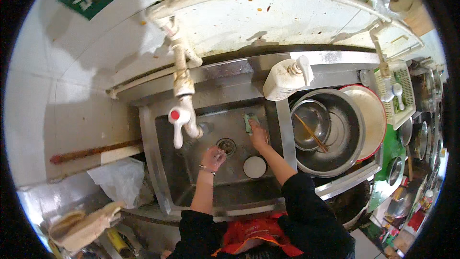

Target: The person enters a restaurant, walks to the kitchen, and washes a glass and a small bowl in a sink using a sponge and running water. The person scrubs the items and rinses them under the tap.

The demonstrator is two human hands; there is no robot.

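Note:
My right hand [259, 136] presses a green scouring pad [248, 123] against the floor of a stainless steel sink [201, 172], towards its back right. My left hand [213, 158] is over the sink beside the drain strainer [226, 146], its fingers curled. It looks wet, and I cannot see whether anything is inside it. A round white dish or lid [254, 167] lies on the sink floor between my forearms. Above the sink's left part hangs a white tap [187, 118] with a red-marked lever.
A cream pump bottle [284, 79] stands on the back ledge. In the right basin, a large steel bowl [298, 165] holds a smaller steel bowl [305, 115] and chopsticks [311, 132]. A red-rimmed basin [373, 122] lies behind. A plastic bag [122, 180] hangs at left.

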